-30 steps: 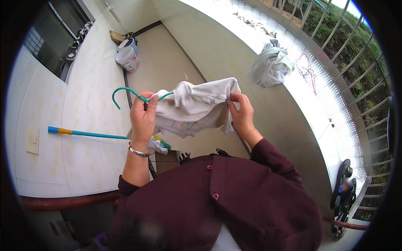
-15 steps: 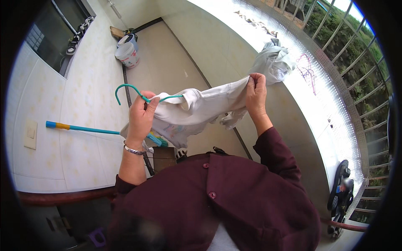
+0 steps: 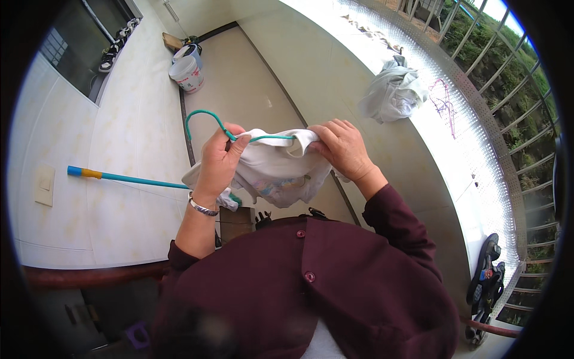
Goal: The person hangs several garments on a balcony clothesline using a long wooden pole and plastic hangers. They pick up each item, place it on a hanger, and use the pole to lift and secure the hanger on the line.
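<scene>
A white shirt (image 3: 281,173) with a pale coloured print hangs between my two hands in front of my chest. Through its neck opening runs a green clothes hanger (image 3: 206,112), whose hook sticks up at the left. My left hand (image 3: 221,157) is closed around the hanger's neck, its thumb also pressing the shirt's edge. At the other end of the collar, my right hand (image 3: 344,148) pinches the white cloth by the hanger's right arm. The hanger's far end is hidden by the cloth and my right fingers.
A bundle of pale grey cloth (image 3: 394,93) lies on the ledge at right, beside thin pink hangers (image 3: 441,102). Black sandals (image 3: 485,275) stand farther along it. Buckets (image 3: 186,73) sit at the far left. A blue pole (image 3: 128,178) leans near the left wall.
My right hand has come in from the shirt's stretched-out end on the right to the collar. The shirt now bunches closer together. My left hand and the hanger have shifted slightly right.
</scene>
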`<state>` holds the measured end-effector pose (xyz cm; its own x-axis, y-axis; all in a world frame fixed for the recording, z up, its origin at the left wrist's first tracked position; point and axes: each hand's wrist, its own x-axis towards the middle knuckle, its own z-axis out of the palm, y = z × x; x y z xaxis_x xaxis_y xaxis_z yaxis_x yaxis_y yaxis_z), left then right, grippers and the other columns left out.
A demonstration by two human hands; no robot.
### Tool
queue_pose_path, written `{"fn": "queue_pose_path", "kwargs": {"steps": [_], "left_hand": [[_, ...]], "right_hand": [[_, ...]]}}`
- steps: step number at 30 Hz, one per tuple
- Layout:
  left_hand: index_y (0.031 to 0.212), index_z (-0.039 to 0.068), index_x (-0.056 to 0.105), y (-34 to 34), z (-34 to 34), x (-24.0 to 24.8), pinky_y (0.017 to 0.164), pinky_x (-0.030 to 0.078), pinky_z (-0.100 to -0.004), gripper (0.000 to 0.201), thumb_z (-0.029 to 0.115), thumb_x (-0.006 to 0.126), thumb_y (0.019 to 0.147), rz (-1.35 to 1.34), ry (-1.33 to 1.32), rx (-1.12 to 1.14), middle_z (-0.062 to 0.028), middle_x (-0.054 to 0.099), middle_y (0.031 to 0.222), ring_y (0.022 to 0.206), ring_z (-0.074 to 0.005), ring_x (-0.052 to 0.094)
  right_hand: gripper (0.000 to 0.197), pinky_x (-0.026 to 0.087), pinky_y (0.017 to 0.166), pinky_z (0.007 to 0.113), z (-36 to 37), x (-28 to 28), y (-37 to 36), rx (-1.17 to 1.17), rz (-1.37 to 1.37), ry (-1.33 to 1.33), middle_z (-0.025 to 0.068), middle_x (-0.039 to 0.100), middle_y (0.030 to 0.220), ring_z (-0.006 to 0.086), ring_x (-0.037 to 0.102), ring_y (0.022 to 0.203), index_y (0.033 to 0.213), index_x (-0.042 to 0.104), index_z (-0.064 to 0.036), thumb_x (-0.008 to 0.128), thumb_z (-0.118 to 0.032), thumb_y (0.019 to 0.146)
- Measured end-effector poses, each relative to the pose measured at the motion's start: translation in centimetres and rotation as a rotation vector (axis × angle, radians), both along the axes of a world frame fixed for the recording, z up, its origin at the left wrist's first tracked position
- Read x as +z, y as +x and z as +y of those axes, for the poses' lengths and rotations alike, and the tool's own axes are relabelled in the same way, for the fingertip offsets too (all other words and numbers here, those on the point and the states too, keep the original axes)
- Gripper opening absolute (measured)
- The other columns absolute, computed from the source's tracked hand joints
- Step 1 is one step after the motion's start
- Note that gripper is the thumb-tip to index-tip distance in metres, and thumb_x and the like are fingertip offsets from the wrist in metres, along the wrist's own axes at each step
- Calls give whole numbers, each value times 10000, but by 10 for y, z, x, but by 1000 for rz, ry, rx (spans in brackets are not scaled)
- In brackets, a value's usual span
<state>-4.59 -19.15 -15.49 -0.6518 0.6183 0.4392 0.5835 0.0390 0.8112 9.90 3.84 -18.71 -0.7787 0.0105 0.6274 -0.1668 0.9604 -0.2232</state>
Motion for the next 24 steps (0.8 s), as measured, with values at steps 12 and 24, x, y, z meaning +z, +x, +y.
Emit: {"fn": "queue_pose_path", "kwargs": {"steps": [12,24], "left_hand": [[1031,85,590,-25,-14,3,688,430,-322,367,314,742,789,504,-149,109,-33,593,920,792,-186,552],[966,55,629,-82,-75,-58,679,416,-205,226,235,714,858,-142,125,288,34,564,841,739,-60,473]], "right_hand": [[127,461,580,378,-9,12,-11,-52,114,-105,71,578,749,279,579,697,863,580,-73,657,-169,832],[120,443,591,317,35,-3,4,-194,242,-335,94,571,740,244,535,629,891,589,-20,640,-128,878]]}}
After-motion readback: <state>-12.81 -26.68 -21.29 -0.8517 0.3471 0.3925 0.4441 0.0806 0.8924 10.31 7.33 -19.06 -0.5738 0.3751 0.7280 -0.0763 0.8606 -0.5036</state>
